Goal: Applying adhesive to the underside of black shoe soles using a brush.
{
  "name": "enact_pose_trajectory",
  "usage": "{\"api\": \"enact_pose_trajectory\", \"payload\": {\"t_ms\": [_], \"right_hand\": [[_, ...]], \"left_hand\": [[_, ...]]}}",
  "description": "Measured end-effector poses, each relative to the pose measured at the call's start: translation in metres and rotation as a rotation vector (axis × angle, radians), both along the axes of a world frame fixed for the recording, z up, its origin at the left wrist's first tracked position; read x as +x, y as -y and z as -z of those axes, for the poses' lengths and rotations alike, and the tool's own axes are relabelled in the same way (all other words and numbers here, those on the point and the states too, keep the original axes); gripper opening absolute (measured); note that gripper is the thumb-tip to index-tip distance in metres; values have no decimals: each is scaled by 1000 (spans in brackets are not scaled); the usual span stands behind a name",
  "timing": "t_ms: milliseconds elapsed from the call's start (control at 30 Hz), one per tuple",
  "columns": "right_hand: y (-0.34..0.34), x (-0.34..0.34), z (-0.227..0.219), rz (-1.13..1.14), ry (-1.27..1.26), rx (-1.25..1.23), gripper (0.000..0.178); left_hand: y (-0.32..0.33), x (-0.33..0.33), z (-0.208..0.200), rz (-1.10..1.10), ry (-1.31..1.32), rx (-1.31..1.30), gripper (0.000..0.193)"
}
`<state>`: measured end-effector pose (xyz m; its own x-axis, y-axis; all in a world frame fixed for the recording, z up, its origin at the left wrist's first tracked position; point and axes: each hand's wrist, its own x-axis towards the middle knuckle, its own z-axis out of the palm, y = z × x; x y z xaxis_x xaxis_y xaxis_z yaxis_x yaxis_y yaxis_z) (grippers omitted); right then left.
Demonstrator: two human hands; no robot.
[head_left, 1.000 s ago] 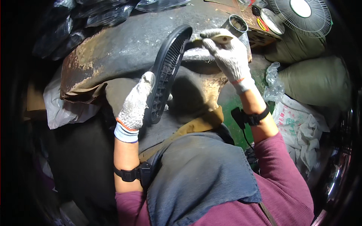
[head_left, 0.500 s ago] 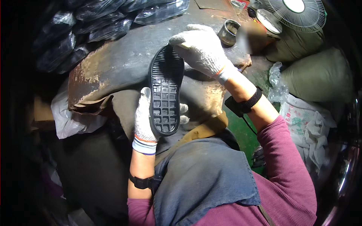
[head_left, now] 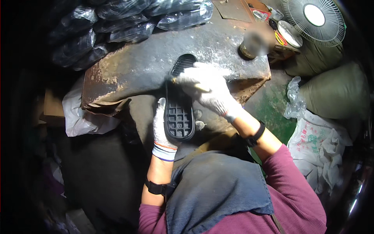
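Black sole [head_left: 179,124], partly covered by gloved hands [head_left: 207,86], has wrapped bundles [head_left: 132,32] beyond.

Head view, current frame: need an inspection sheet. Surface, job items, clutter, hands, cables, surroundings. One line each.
Surface: dark workbench, worn, with a peeling patch toward its left end.
Job items: black shoe sole, ribbed and gridded side facing the camera.
Clutter: plastic-wrapped dark packages piled at the upper left; scissors with yellow and red handles at the upper right.
Hands: gloved left hand grips the sole's lower part; gloved right hand over its upper part, any tool in it unclear.
Cables: none clearly seen.
Surroundings: fan at the upper right; stuffed olive sack and printed white sack on the right.
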<state>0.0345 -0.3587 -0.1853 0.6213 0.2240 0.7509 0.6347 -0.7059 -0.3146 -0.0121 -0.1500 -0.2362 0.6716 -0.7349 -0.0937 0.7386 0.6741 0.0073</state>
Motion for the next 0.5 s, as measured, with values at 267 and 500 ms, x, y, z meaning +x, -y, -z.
{"api": "enact_pose_trajectory", "payload": {"t_ms": [267, 500], "right_hand": [[38, 35, -3, 0, -235, 56, 18], [5, -20, 1, -240, -383, 88, 25]], "left_hand": [[14, 12, -11, 63, 27, -86, 71], [23, 8, 7, -184, -124, -32, 66]]}}
